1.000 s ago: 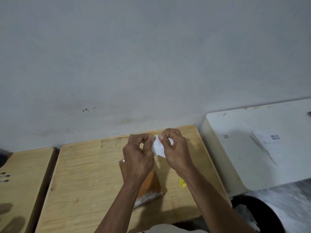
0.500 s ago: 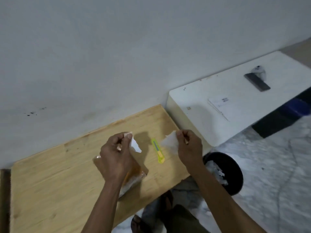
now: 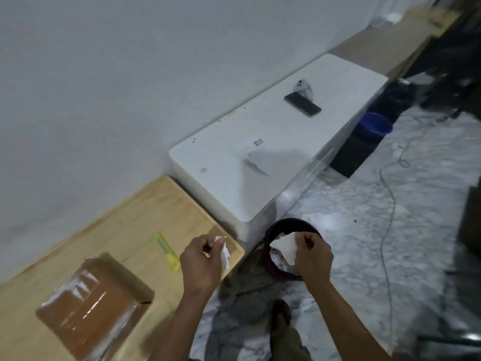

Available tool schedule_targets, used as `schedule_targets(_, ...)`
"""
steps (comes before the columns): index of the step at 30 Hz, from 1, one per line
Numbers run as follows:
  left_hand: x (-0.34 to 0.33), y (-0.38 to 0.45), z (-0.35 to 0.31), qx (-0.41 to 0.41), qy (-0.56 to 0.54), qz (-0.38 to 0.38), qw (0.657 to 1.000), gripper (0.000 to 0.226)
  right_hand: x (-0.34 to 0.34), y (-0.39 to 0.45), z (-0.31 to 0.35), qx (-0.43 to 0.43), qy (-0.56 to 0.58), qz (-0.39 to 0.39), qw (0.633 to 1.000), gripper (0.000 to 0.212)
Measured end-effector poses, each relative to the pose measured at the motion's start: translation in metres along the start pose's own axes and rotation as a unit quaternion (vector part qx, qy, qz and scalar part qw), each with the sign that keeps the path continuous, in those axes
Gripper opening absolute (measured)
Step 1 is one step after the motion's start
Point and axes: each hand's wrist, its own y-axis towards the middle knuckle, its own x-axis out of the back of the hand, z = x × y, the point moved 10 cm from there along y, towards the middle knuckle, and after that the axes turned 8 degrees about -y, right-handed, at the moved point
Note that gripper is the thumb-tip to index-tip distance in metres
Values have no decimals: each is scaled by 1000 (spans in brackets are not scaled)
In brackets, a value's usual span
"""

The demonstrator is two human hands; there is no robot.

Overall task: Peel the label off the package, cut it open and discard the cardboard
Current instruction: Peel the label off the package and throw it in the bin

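Observation:
A brown cardboard package (image 3: 91,306) wrapped in clear tape lies on the wooden table (image 3: 125,225) at the lower left. Near the table's right end lies a yellow-green box cutter (image 3: 166,252). My left hand (image 3: 200,264) pinches a small torn piece of white label (image 3: 225,251) over the table's right corner. My right hand (image 3: 312,259) pinches a larger white label piece (image 3: 285,246) directly above the black round bin (image 3: 276,269) on the floor.
A white low table (image 3: 234,183) stands to the right of the wooden one, with a paper sheet (image 3: 253,152), a dark phone (image 3: 302,104) and a white device on it. A blue bucket (image 3: 374,123) and a thin cable (image 3: 387,194) are on the marble floor. My foot (image 3: 282,312) is below the bin.
The label has been torn in two and my hands have moved apart and to the right. My right hand now holds its piece over the bin. The view swung right, uncovering the package.

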Motion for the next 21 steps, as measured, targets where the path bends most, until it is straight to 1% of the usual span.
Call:
schedule_targets(2,-62,-9,-13,-8,22,32,999,22,22,27,-29,-16,-5,-16,1000,17)
schedule_targets(4,-125,-15,-16,12,33,64,997,26,39,55,-61,-37,-14,-19,999,15)
schedule_targets(7,-210,-13,-8,29,79,98,992,22,53,102,-103,-75,-19,-16,997,13)
schedule_targets(11,-303,4,12,23,151,128,980,18,58,161,-144,-113,-37,-12,993,14)
schedule_targets(14,-352,19,30,31,182,138,973,16,47,202,-163,-115,-69,4,991,12)
schedule_targets(18,-395,36,61,50,191,151,968,16,19,245,-184,-108,-103,36,988,18)
schedule_targets(21,-415,49,82,72,193,160,965,28,-5,264,-198,-107,-108,78,985,28)
